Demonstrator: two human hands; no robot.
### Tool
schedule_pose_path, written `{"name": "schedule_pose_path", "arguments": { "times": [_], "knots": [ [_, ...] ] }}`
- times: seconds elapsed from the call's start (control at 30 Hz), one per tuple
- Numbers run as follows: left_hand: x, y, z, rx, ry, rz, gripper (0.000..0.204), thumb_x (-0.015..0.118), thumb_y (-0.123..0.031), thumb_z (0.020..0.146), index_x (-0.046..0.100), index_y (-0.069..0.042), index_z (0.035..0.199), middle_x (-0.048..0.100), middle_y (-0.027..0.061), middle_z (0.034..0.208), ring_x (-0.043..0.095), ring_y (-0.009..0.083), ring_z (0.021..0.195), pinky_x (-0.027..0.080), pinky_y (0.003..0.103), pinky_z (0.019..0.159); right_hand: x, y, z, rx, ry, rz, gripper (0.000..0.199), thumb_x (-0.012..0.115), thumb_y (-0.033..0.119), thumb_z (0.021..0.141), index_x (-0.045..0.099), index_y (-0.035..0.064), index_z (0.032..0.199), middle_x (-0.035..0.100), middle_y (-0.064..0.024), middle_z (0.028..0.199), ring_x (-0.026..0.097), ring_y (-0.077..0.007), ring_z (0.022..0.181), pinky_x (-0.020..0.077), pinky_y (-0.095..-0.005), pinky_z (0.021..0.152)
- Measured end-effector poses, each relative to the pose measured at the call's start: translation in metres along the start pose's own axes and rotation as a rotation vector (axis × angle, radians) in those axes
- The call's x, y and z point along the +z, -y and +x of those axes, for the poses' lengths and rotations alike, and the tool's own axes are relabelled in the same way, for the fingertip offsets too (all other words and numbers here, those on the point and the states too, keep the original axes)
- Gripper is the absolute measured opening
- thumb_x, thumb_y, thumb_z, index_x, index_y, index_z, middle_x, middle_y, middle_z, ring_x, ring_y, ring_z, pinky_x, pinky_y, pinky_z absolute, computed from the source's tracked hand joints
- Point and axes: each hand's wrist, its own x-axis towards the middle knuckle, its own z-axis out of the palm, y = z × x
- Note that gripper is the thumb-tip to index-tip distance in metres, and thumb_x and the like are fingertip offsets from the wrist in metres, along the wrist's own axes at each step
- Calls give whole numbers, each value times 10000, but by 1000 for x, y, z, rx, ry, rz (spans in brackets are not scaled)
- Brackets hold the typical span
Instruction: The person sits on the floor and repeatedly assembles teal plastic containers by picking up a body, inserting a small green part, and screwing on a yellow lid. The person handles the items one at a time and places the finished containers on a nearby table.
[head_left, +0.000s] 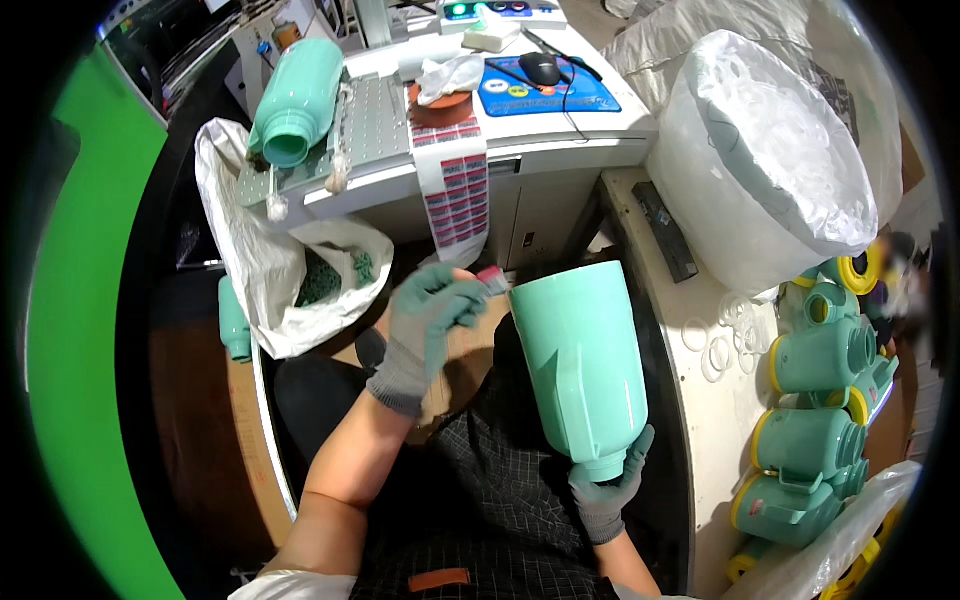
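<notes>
Teal bottle [583, 360] gripped at neck by right hand [606, 490]; left hand [430, 315] apparently pinches sticker [492, 280] beside its base.

Bench [400, 130] with bottle [297, 100], mouse [541, 68]

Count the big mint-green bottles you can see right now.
2. One bottle is upside down, its neck in the right hand, the left hand at its base. The other bottle lies on the grey machine table. Others may be hidden.

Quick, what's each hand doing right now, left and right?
Left hand: closed, pinching a small pink-and-white label at the rim of the bottle.
Right hand: closed around the neck of the mint-green bottle, held upside down.
</notes>
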Motion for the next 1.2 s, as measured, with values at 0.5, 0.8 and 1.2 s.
{"name": "schedule_pose_path", "arguments": {
  "times": [0.5, 0.8, 1.2],
  "knots": [
    [19, 24, -30, -72, 129, 99, 205, 794, -159, 903, 681, -24, 1009, 719, 60, 878, 658, 112, 699, 529, 234, 629, 2, 18, 10, -270, 65, -201, 1130, 875, 238, 725, 237, -11, 1624, 451, -245, 1540, 601, -339, 1283, 522, -428, 1029],
    [-99, -17, 13, 607, -274, 1217, 512, 837, -248, 816, 598, -11, 1202, 665, 135, 1040, 650, 259, 923, 539, 386, 833, -6, 24, 10, 249, 17, 251, 1090, 867, 236, 755, 250, -24, 1615, 449, -184, 1530, 546, -301, 1313, 459, -436, 1109],
    [-190, -173, 144, 1274, -268, 2272, 570, 645, -116, 877, 539, -296, 1407, 460, 53, 1531, 452, 361, 1385, 435, 550, 1087, 36, 55, 122, -75, -85, 401, 998, 796, 348, 887, 237, -25, 1625, 326, -173, 1654, 387, -291, 1483, 363, -456, 1204]
  ]
}}
